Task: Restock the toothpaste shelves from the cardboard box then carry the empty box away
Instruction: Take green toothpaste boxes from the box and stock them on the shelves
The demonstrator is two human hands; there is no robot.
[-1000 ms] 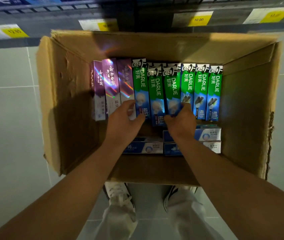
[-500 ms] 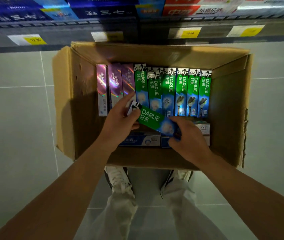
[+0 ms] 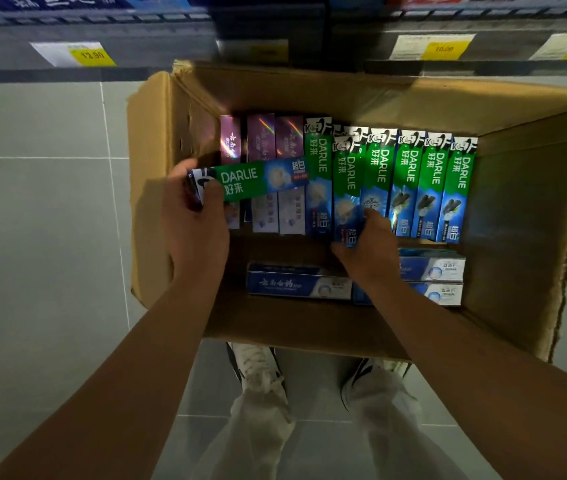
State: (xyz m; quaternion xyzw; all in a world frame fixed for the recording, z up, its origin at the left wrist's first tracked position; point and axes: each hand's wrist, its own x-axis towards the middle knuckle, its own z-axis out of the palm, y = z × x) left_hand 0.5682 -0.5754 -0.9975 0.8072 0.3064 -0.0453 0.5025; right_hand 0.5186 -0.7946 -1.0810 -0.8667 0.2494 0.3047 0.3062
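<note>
A grey tiled floor [image 3: 39,237] carries an open cardboard box [image 3: 524,209], set just below the shelf edge [image 3: 171,50] with its yellow price tags [image 3: 77,54]. Inside the box, a row of green toothpaste cartons [image 3: 410,181] lies side by side, purple cartons [image 3: 268,140] to their left, and blue-white cartons [image 3: 299,285] lie crosswise along the near wall. Both forearms reach down from the near side. The left hand [image 3: 195,220] grips one green carton [image 3: 261,180] by its end, holding it level across the purple ones. The right hand [image 3: 372,244] pinches the near end of another green carton [image 3: 346,188] in the row. White shoes [image 3: 257,368] stand beneath the box's near wall.
</note>
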